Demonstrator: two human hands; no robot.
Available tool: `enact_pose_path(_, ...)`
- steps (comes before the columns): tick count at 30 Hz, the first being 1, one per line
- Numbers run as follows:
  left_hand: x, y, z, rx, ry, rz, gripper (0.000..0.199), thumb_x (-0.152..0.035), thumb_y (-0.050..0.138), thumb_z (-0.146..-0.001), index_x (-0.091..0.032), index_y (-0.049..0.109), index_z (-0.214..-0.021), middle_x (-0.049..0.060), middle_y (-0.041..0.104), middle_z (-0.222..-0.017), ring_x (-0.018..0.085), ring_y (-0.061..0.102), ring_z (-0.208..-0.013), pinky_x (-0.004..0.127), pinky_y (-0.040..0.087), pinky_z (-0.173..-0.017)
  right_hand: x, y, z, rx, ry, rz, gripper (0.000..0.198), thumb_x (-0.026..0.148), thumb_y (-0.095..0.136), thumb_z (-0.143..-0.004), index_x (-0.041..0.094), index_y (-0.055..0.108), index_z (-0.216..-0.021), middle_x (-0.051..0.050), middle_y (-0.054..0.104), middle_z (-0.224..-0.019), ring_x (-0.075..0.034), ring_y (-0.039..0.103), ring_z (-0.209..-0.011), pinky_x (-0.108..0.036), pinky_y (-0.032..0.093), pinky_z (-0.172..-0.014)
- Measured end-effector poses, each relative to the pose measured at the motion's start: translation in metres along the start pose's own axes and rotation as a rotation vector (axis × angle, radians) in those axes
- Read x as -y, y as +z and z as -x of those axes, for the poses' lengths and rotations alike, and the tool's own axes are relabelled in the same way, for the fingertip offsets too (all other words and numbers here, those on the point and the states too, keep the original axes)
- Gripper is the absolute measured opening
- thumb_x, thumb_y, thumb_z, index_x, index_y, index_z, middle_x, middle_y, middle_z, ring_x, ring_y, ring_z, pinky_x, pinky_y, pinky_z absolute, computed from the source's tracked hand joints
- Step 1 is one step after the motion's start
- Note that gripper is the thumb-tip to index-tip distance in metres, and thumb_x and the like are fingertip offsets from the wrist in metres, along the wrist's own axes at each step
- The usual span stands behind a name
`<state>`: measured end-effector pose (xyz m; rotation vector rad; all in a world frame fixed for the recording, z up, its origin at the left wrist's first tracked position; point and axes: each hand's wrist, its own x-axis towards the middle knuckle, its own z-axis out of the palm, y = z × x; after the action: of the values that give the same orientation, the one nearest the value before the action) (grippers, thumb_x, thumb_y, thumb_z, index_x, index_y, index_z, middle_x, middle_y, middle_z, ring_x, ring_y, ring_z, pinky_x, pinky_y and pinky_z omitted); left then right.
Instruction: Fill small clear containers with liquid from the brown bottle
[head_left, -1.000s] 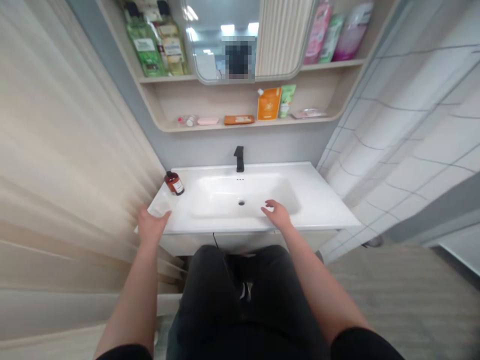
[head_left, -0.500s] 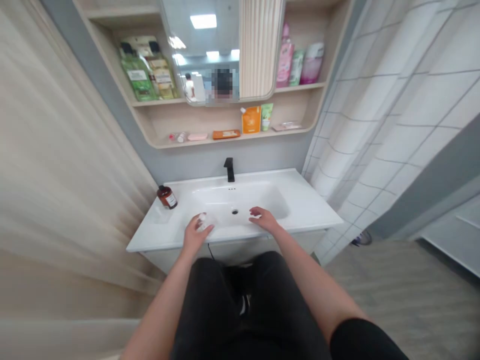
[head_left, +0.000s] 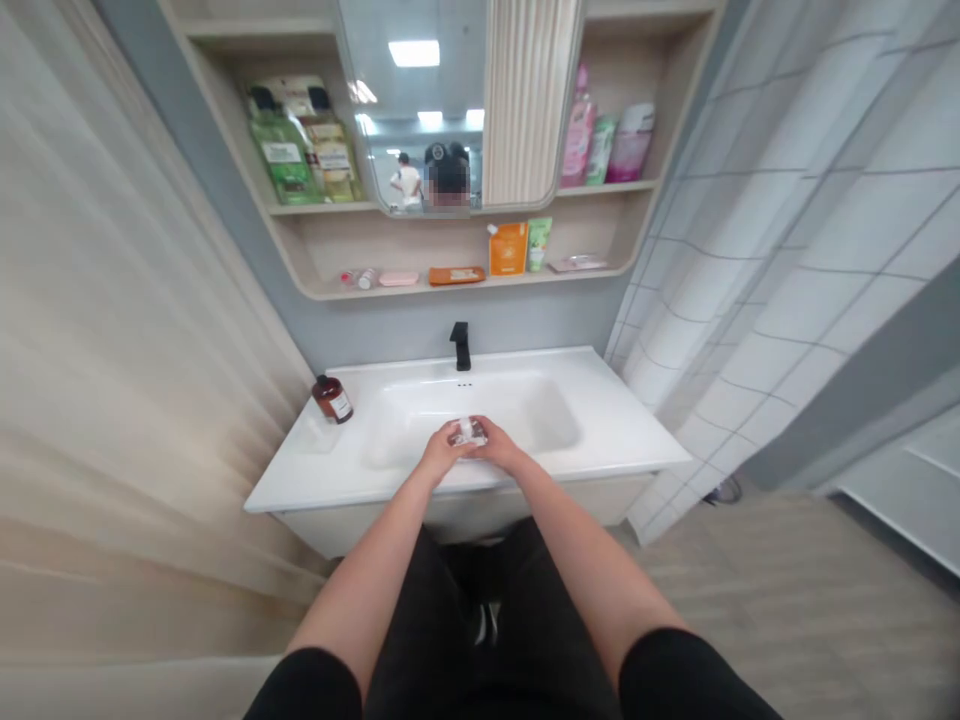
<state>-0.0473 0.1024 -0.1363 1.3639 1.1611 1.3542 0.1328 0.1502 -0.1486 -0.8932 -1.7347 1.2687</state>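
Observation:
Above the front of the white sink basin [head_left: 559,420], my two hands meet around a small clear bottle with a white cap [head_left: 469,430]. On its left side my left hand [head_left: 441,447] has its fingers closed about it. My right hand [head_left: 497,443] grips the other side. The clear body lets dark patches show through, and the fingers cover part of it. Behind the hands rises a black faucet [head_left: 461,346].
A brown bottle [head_left: 333,399] stands on the counter's left end. The cabinet shelves hold a green bottle [head_left: 283,155], an orange pouch [head_left: 508,249] and a pink bottle [head_left: 578,135]. A curtain [head_left: 150,350] hangs at left. The mirror [head_left: 420,100] reflects another person.
My left hand has moved right with the clear bottle, over the basin. My right hand, apart and empty before, has come left and taken hold of it too.

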Motion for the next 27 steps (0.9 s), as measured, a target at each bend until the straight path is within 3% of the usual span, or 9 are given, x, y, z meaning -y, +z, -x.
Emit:
enact_pose_path(7,0.002,0.000,0.001,-0.057,-0.027,0.105,0.062,-0.028,0.103,-0.053,-0.018,0.081,-0.110,0.012,0.077,-0.126,0.027,0.073,-0.108,0.042,0.056,-0.104,0.005,0.002,0.003,-0.051,0.007,0.118,0.069,0.038,0.099,-0.055,0.023,0.065,-0.114,-0.004,0.077,-0.109,-0.025,0.071,-0.097,-0.039,0.057,-0.090)
enact_pose_path(11,0.004,0.001,0.001,-0.102,-0.030,0.120,0.060,-0.028,0.102,-0.052,-0.021,0.073,-0.104,0.010,0.077,-0.122,0.024,0.073,-0.101,0.040,0.058,-0.095,0.007,0.003,0.003,-0.081,0.026,0.190,0.067,0.039,0.099,-0.054,0.024,0.064,-0.108,-0.001,0.075,-0.101,-0.023,0.069,-0.090,-0.037,0.056,-0.085)
enact_pose_path(15,0.004,0.000,0.000,-0.078,-0.037,0.120,0.073,-0.028,0.102,-0.051,-0.022,0.069,-0.115,0.008,0.076,-0.117,0.023,0.072,-0.101,0.038,0.058,-0.093,0.008,0.003,0.002,-0.077,0.033,0.190,0.071,0.039,0.100,-0.052,0.025,0.063,-0.111,0.000,0.075,-0.102,-0.023,0.070,-0.090,-0.037,0.056,-0.085)
enact_pose_path(18,0.003,-0.002,0.000,-0.050,-0.047,0.120,0.072,-0.032,0.102,-0.051,-0.022,0.067,-0.113,0.006,0.074,-0.108,0.023,0.071,-0.098,0.038,0.057,-0.093,0.008,0.003,0.002,-0.074,0.028,0.170,0.072,0.039,0.100,-0.052,0.025,0.062,-0.111,-0.001,0.075,-0.103,-0.023,0.070,-0.091,-0.037,0.056,-0.086)
enact_pose_path(27,0.001,-0.001,-0.001,-0.063,-0.035,0.150,0.075,-0.027,0.101,-0.049,-0.022,0.067,-0.117,0.006,0.074,-0.114,0.023,0.069,-0.103,0.038,0.055,-0.099,0.012,0.004,0.004,-0.082,0.021,0.158,0.073,0.039,0.100,-0.051,0.025,0.061,-0.112,-0.002,0.075,-0.106,-0.024,0.071,-0.094,-0.038,0.057,-0.088)
